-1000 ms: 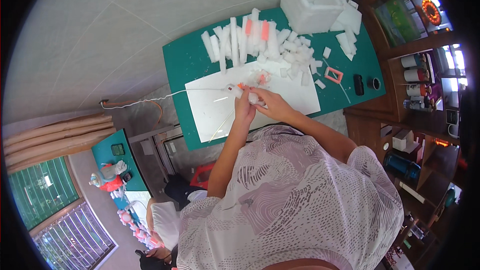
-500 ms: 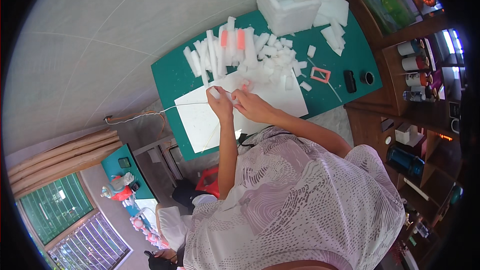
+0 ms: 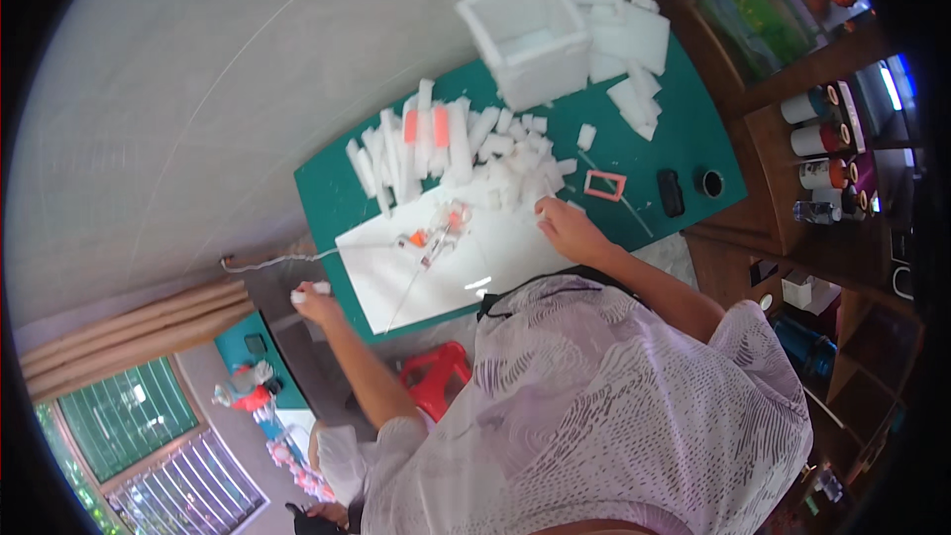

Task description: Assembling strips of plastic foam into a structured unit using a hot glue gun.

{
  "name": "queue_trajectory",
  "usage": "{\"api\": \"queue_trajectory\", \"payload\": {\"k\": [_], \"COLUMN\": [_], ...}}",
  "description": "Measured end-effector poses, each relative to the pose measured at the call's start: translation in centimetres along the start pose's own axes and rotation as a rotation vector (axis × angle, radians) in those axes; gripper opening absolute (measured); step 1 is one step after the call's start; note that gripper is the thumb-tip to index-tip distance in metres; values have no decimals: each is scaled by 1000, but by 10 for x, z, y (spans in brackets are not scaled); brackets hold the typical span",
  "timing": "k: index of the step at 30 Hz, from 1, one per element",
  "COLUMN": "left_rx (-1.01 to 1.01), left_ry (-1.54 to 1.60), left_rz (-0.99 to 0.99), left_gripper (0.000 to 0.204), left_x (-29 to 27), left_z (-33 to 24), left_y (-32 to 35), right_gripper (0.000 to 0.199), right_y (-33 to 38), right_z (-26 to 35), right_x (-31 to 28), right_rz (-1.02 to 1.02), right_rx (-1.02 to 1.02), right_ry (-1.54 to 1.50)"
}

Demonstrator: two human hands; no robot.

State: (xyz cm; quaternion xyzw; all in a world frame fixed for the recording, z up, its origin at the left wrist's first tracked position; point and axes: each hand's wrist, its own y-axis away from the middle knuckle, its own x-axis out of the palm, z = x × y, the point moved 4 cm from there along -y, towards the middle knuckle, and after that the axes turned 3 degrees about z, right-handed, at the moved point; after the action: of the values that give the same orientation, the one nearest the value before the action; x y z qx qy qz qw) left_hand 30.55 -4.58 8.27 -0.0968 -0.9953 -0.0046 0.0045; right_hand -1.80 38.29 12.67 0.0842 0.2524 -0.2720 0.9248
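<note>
My left hand (image 3: 319, 305) is out past the left edge of the table, closed around a small white foam piece (image 3: 313, 288). Above the right part of a white board (image 3: 495, 253), my right hand (image 3: 573, 232) has its fingers drawn together beside a heap of white foam chunks (image 3: 510, 178). Whatever is between those fingertips, if anything, is too small to make out. On the board between my hands lies what looks like a corded glue gun (image 3: 436, 241) with an orange part. Long white foam strips (image 3: 391, 154) lie behind it, two pink pieces (image 3: 441, 126) on top.
At the back of the green table (image 3: 693, 119) stands a white foam box (image 3: 535, 50), with flat foam offcuts (image 3: 634, 40) beside it. A pink frame (image 3: 604, 185), a black case (image 3: 671, 193) and a dark cup (image 3: 709, 182) are to the right. A white cord (image 3: 282, 263) runs leftward.
My hands have parted from over the board. The left has swung out past the table's left edge with the foam piece; the right has moved right to the chunks. The view has shifted too.
</note>
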Motion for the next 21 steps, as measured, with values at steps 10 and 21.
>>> {"api": "queue_trajectory", "payload": {"k": [10, 21], "left_rx": [-347, 160], "left_ry": [-168, -466], "left_rz": [672, 946], "left_gripper": [19, 51], "left_x": [287, 378], "left_z": [2, 14], "left_y": [149, 143], "right_gripper": [36, 35], "right_y": [-96, -18], "right_z": [-30, -80], "right_x": [23, -14], "right_rz": [-234, -689], "right_rx": [74, 342], "right_ry": [-302, -296]}}
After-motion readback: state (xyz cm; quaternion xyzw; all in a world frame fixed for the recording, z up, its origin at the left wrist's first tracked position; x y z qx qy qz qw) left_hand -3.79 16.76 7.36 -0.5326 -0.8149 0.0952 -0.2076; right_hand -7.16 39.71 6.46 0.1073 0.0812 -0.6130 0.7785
